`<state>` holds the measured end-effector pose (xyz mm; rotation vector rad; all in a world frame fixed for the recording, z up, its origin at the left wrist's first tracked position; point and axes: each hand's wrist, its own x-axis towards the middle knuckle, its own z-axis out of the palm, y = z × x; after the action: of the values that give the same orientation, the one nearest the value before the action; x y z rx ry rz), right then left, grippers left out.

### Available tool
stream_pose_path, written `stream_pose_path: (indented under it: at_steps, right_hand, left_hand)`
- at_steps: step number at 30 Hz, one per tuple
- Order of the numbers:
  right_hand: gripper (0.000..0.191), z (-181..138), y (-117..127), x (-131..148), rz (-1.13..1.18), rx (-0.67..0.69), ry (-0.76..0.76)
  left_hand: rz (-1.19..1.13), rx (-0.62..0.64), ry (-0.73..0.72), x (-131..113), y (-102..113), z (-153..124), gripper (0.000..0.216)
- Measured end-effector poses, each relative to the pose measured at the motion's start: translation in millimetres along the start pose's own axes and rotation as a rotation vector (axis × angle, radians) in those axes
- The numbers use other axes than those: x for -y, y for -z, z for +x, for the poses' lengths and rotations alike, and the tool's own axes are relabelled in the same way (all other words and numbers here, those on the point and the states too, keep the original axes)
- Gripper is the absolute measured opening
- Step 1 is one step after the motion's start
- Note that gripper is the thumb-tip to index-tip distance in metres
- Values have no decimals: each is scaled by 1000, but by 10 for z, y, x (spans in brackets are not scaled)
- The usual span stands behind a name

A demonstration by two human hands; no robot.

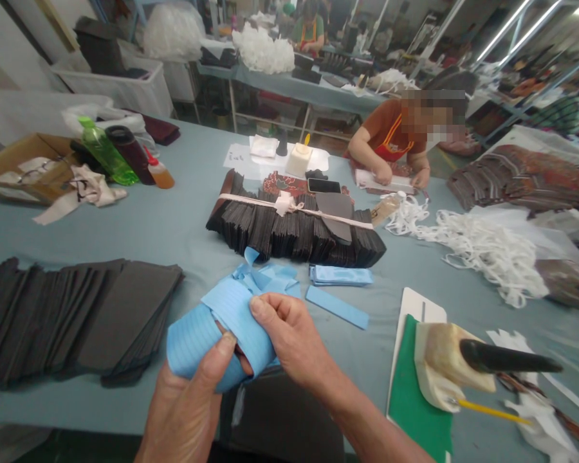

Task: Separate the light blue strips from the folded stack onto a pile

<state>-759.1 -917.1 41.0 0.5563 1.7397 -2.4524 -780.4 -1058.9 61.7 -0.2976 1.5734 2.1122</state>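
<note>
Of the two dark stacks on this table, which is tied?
The central black stack of thin pieces: a pale fabric strip is knotted across it; the slanted dark-grey stack at left shows none.

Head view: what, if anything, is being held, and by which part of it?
Blue lined material, held in both hands: the left hand grips its lower side beside the gap, the right hand its upper right edge.

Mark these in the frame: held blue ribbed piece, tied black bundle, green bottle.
Blue ribbed piece (235, 308): head view, on its upper flap.
Tied black bundle (289, 235): head view, front edges below the tie.
Green bottle (105, 153): head view, mid-body.
</note>
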Motion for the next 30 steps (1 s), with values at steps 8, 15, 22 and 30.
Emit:
stream_pose_path:
  at_steps: [8,15,22,30]
  right_hand:
    - [49,25,21,-12,-279,-158,184]
    - [48,70,127,59,-313,-291,281]
    - [63,342,830,219,-111,-516,318]
    - [61,531,1189,108,-513,-590,347]
  left_hand:
    - [30,-139,17,16,43,64,44]
    - [66,-47,-75,-54,34,16,31]
    - [8,-26,-89,-158,93,-2,24]
    - [11,-1,-108,-139,174,76,22]
